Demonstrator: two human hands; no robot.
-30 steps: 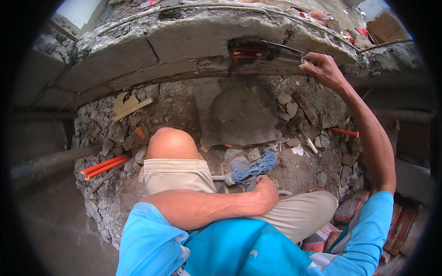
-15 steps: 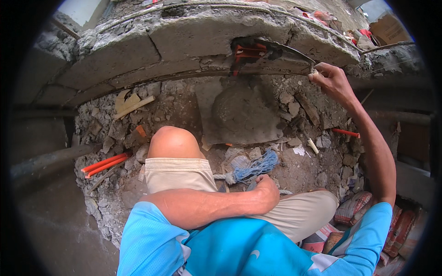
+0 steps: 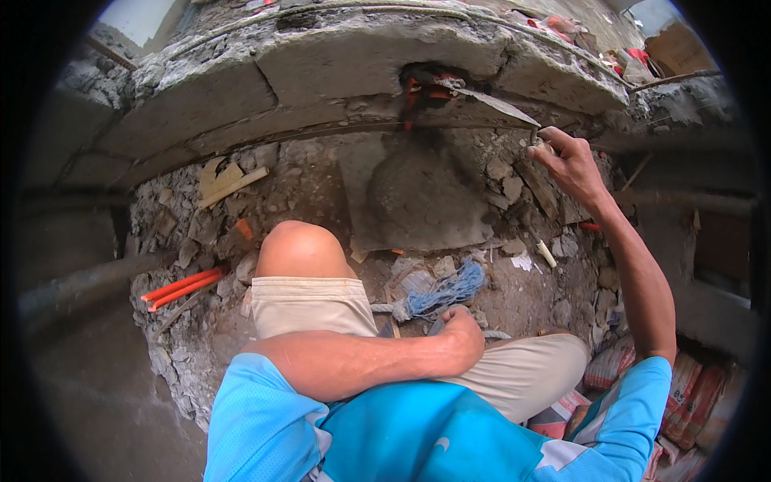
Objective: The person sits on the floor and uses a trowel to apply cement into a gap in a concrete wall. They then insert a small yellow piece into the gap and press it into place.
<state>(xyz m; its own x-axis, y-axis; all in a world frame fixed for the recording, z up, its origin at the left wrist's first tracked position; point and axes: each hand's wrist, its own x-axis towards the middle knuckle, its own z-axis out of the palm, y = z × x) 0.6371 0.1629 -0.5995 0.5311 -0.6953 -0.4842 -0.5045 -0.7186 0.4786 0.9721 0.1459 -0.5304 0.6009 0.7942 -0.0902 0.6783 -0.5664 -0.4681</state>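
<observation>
My right hand (image 3: pixel 572 167) is closed round the handle of a trowel (image 3: pixel 499 106). Its blade points left, and grey mortar sits at the tip, against a hole in the block wall (image 3: pixel 345 66). Inside that hole shows an orange plastic box (image 3: pixel 435 91), partly hidden by mortar and the blade. Below it a heap of wet mortar (image 3: pixel 419 191) lies on a flat grey sheet (image 3: pixel 363 229). My left hand (image 3: pixel 461 341) rests closed over my lap, with a flat grey edge by its fingers; what it grips is mostly hidden.
Frayed blue rope (image 3: pixel 450 291) lies just beyond my left hand. Orange pipes (image 3: pixel 185 287) stick out at left, near wood scraps (image 3: pixel 233 186). Broken rubble surrounds the sheet. Printed bags (image 3: pixel 683 394) are stacked at lower right. A thin string runs along the wall.
My right hand has shifted slightly left and down with the trowel, and the blade has turned, showing more of its face. Mortar now shows at its tip by the box. My left hand barely moved.
</observation>
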